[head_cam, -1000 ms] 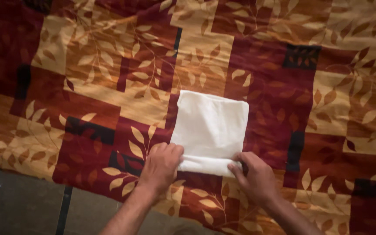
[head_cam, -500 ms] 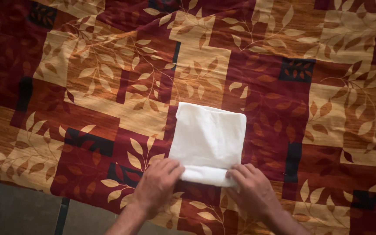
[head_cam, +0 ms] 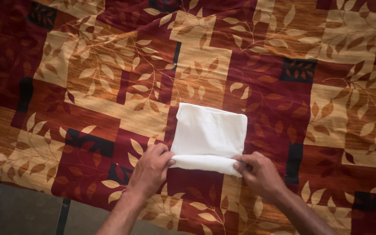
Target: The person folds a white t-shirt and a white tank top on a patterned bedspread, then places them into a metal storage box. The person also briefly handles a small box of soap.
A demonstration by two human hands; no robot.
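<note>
Two bare hands work one white cloth [head_cam: 209, 132] on a patterned sheet [head_cam: 88, 78] seen from above. The cloth, folded into a rough rectangle, lies flat near the middle of the sheet, just right of centre, with its near edge turned into a soft roll. The left hand [head_cam: 151, 169] is curled at the roll's left end, fingers closed on the fabric, thumb tucked against it. The right hand [head_cam: 260, 172] pinches the roll's right end between thumb and fingertips, the remaining fingers bent. Both forearms enter from the bottom edge, well apart, one at each end of the roll. The sheet is one piece, printed in blocks of dark red, orange, tan and black with pale leaf sprigs. A strip of grey floor [head_cam: 18, 209] shows past the sheet at lower left, crossed by a single dark line.
</note>
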